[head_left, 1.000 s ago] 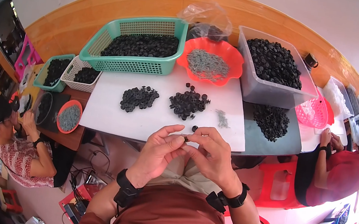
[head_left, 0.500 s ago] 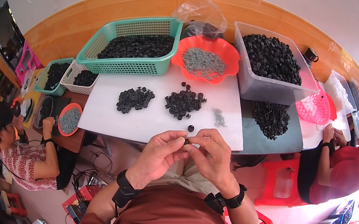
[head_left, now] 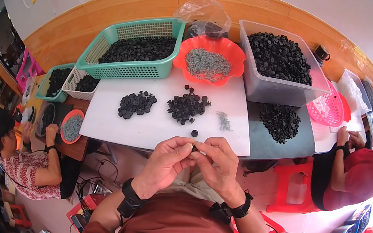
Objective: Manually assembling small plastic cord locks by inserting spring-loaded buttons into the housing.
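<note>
Just off the near edge of the white board [head_left: 142, 127], my left hand [head_left: 165, 162] and my right hand [head_left: 217, 166] meet fingertip to fingertip. Both pinch a small black round part [head_left: 194, 148], mostly covered by the fingers. One loose black cap [head_left: 194, 133] lies on the board just beyond them. Farther up are a pile of black parts [head_left: 136, 104] at left, a second black pile [head_left: 186, 108] in the middle and a little heap of grey metal screws [head_left: 224, 122] at right.
Along the back stand a green basket [head_left: 128, 72] of black parts, a red scalloped bowl [head_left: 237, 59] of screws and a clear tub [head_left: 275, 93] of black parts. More black pieces [head_left: 280, 123] lie on the dark board at right. People sit working at left [head_left: 36, 167] and right [head_left: 354, 176].
The view has shifted slightly. My hands stay together over the small part, with only small finger movements. The person at left has raised a hand.
</note>
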{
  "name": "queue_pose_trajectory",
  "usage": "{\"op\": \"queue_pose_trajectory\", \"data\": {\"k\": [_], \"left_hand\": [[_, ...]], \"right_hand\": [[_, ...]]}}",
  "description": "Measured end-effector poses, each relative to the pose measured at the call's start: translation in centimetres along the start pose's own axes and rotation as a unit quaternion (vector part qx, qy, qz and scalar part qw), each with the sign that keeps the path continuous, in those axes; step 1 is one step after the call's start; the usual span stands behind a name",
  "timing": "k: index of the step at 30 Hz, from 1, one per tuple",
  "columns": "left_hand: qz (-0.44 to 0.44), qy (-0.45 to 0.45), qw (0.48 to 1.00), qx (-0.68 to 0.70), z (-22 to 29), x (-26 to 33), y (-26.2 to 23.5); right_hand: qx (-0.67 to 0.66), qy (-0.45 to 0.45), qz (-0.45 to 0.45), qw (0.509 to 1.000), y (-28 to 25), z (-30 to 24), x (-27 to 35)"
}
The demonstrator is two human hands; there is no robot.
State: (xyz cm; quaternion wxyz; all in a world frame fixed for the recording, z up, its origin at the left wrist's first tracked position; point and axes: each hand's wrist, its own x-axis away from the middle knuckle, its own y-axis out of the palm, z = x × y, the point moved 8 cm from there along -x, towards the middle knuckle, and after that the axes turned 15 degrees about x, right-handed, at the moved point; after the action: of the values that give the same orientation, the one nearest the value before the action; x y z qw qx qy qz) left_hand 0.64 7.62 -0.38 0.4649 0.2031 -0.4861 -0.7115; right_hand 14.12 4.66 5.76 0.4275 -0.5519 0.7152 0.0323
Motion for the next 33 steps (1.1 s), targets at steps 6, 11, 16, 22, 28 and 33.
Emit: {"op": "queue_pose_trajectory", "data": {"k": [6, 11, 16, 22, 28, 33], "left_hand": [[0.017, 0.000, 1.000, 0.006, -0.4, 0.1, -0.5], [0.022, -0.004, 1.000, -0.014, -0.7, 0.0, -0.6], [0.028, -0.003, 0.999, -0.040, -0.7, 0.2, 0.2], [0.057, 0.157, 0.925, -0.341, 2.0, 0.1, 1.2], [0.024, 0.346, 0.641, -0.685, 3.9, -0.4, 4.2], [0.012, 0.345, 0.542, -0.766, 2.8, -1.5, 4.9]], "right_hand": [[0.074, -0.063, 0.025, 0.995, 0.1, -0.3, 0.5], [0.172, -0.117, 0.024, 0.978, 0.2, -0.9, 0.8], [0.211, -0.125, 0.028, 0.969, 0.2, -0.5, 1.1], [0.187, -0.093, 0.033, 0.977, -0.8, 0.4, 1.3], [0.149, -0.059, 0.051, 0.986, -2.1, 1.8, 1.7], [0.129, -0.020, 0.030, 0.991, -2.5, 2.6, 2.1]]}}
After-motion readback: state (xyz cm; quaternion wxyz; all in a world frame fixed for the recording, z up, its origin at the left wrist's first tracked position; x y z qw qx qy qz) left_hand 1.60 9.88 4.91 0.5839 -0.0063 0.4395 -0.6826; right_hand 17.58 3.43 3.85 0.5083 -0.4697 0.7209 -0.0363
